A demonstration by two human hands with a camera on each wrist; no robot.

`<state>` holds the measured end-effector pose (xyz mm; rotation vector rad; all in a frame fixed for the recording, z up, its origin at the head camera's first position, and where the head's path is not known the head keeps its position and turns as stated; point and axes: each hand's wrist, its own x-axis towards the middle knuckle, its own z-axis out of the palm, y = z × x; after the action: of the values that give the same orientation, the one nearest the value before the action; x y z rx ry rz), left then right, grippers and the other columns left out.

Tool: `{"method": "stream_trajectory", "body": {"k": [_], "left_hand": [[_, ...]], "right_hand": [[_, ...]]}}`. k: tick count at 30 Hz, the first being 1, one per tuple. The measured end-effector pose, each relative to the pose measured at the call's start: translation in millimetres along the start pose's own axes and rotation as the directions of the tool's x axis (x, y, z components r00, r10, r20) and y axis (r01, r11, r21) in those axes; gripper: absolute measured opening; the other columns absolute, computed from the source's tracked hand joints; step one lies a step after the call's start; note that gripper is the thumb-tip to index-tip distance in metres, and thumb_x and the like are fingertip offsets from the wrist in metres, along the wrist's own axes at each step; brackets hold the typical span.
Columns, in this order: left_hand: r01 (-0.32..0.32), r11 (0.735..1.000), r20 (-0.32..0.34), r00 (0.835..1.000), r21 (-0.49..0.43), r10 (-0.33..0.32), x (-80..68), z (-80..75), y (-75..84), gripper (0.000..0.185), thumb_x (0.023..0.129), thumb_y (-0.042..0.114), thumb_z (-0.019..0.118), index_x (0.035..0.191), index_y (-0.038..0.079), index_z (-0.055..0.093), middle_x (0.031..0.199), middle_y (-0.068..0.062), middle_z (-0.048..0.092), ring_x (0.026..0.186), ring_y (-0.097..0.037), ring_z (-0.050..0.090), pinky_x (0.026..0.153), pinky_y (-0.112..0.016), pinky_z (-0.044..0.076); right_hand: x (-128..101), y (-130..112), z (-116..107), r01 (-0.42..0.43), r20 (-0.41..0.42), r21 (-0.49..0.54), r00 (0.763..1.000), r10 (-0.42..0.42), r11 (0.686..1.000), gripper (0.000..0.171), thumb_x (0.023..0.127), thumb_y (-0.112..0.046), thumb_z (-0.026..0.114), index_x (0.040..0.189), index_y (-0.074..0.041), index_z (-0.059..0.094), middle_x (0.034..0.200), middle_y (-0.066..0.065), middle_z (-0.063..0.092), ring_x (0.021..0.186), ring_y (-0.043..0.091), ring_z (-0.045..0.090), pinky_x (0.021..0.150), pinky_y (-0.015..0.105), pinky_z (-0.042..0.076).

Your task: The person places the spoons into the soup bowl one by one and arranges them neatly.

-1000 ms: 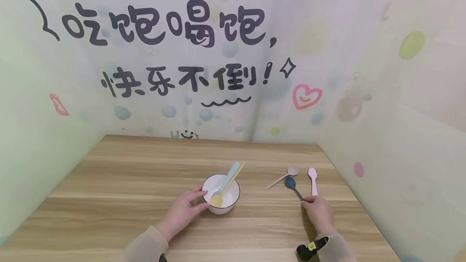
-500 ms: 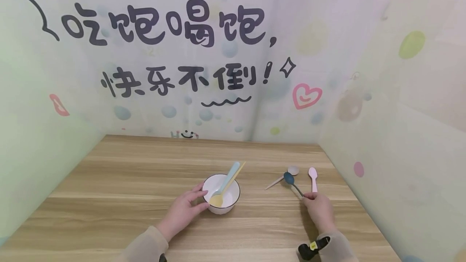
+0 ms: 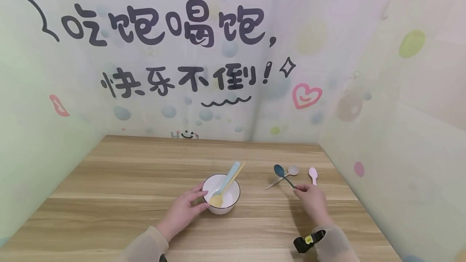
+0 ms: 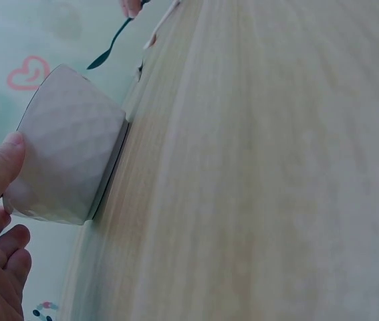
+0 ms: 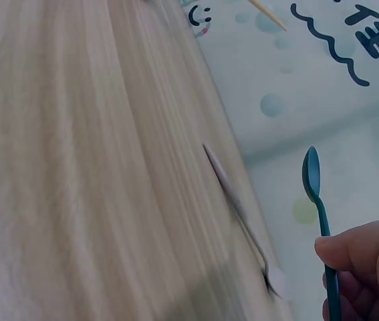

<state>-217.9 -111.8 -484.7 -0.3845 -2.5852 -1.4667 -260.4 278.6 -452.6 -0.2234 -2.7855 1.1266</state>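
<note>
A white bowl (image 3: 220, 210) with a dark rim stands on the table, holding a light blue spoon (image 3: 229, 178) and a yellow spoon (image 3: 216, 201) whose handles lean out past the far rim. My left hand (image 3: 183, 212) grips the bowl's left side, thumb at the near rim. Its faceted outer wall shows in the left wrist view. My right hand (image 3: 312, 202) pinches a dark teal spoon (image 3: 278, 170) by its handle, bowl end pointing up and left. In the right wrist view the teal spoon (image 5: 313, 175) is raised above the tabletop.
A greyish-beige spoon (image 3: 293, 170) lies behind the teal one, partly overlapped by it. Further right lies a pink spoon (image 3: 312, 174), its lower handle hidden by my right hand. Walls with printed writing close in the wooden table (image 3: 120, 189) at the back and both sides.
My right hand has lifted the teal spoon and carried it left and away from me, over the beige spoon. My left hand and the bowl have stayed put.
</note>
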Motion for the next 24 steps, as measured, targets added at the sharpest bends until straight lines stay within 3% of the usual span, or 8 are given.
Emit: {"method": "stream_trajectory", "body": {"k": [7,15,24], "left_hand": [[-0.004,1.000,0.006,1.000,0.001,0.004,-0.3,-0.1,-0.5,0.041,0.083,0.025,0.076,0.118,0.005,0.068,0.145,-0.009,0.047,0.133,-0.032,0.043,0.109,-0.049,0.034],[-0.006,1.000,0.009,1.000,-0.005,0.006,0.4,0.1,-1.3,0.042,0.083,0.025,0.076,0.118,0.005,0.068,0.145,-0.009,0.047,0.133,-0.031,0.042,0.109,-0.048,0.034],[-0.010,1.000,0.014,1.000,0.002,0.010,0.7,-0.6,-0.4,0.043,0.083,0.027,0.076,0.119,0.004,0.067,0.145,-0.010,0.047,0.134,-0.032,0.042,0.109,-0.049,0.033]], "right_hand": [[0,-15,1,-0.005,0.034,0.020,0.999,0.004,1.000,0.021,0.091,-0.015,0.065,0.105,0.000,0.070,0.098,0.010,0.070,0.089,0.024,0.060,0.075,0.042,0.049],[1,-27,4,0.004,0.028,0.043,1.000,-0.005,0.999,0.019,0.090,-0.015,0.066,0.102,0.000,0.071,0.095,0.008,0.070,0.086,0.022,0.059,0.071,0.035,0.048],[3,-39,7,0.087,0.025,0.041,0.996,-0.088,0.995,0.014,0.087,-0.013,0.068,0.096,-0.003,0.073,0.090,0.004,0.068,0.082,0.020,0.056,0.067,0.030,0.044]]}}
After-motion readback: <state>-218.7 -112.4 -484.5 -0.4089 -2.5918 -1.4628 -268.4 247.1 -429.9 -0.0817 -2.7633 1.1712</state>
